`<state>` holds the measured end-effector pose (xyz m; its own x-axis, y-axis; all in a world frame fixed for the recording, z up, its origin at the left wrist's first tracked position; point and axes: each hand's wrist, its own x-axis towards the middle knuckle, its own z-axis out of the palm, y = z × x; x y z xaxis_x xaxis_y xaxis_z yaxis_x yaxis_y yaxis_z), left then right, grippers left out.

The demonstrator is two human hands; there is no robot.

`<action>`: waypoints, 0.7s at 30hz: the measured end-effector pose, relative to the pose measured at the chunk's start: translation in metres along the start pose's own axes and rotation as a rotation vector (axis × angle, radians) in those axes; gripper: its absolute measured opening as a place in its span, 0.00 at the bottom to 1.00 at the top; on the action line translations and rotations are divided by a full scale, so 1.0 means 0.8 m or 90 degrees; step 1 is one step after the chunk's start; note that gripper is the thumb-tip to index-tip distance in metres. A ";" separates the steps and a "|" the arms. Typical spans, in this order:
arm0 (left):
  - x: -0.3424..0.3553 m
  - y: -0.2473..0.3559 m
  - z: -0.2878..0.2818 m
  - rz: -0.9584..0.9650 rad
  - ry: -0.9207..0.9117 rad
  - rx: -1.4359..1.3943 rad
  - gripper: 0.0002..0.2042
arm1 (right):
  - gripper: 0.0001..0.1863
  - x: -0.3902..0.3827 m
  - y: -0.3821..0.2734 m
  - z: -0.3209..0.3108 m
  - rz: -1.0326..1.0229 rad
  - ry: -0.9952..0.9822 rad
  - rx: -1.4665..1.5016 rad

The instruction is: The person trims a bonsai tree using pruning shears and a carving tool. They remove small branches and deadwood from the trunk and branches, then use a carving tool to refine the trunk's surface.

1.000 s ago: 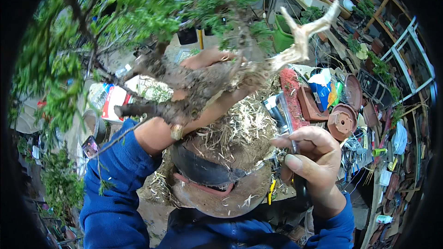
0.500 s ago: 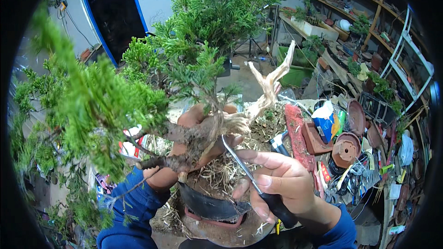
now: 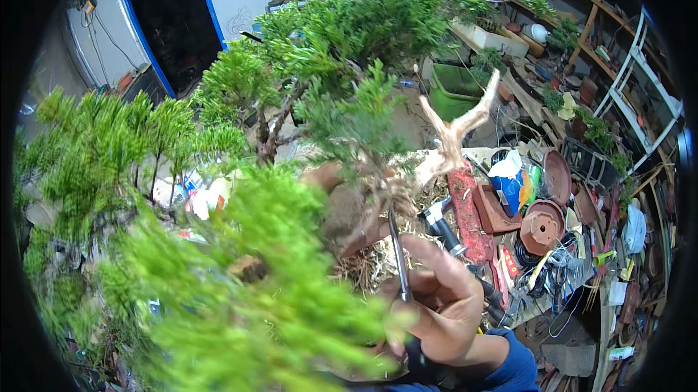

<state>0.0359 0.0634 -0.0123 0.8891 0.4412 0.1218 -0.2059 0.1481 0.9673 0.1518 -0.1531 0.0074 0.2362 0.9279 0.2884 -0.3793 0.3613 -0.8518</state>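
Observation:
A juniper bonsai with green foliage and a pale bare deadwood branch fills the middle and left. My left hand is wrapped round its trunk from behind; leaves and wood cover much of it. My right hand grips a slim carving knife with a steel shaft and dark handle, index finger stretched along it. The knife's tip touches or nearly touches the shredded wood at the base of the deadwood. Blurred foliage in front hides my left forearm and most of the pot.
Right of the tree lie a black-handled power tool, a red rough strip, brown clay pots and a blue-white packet. Behind stand a green bin, a white metal frame and a dark doorway.
The tree has tilted and shifted right, its near foliage swinging across my left arm and the pot. My right hand and the knife have turned more upright, the tip moving right with the wood.

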 end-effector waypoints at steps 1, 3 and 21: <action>0.000 0.002 0.005 0.080 0.016 0.120 0.37 | 0.37 0.001 -0.006 -0.005 0.054 -0.022 0.051; -0.006 0.016 0.008 0.176 0.049 0.401 0.39 | 0.36 0.005 -0.019 -0.018 0.187 -0.042 0.067; -0.013 0.015 0.032 0.065 0.105 0.110 0.43 | 0.24 0.047 -0.016 -0.051 0.352 -0.102 0.407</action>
<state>0.0349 0.0378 0.0038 0.7851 0.5871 0.1971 -0.2060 -0.0525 0.9771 0.2022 -0.1269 0.0114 -0.2416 0.9704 0.0034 -0.8454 -0.2088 -0.4916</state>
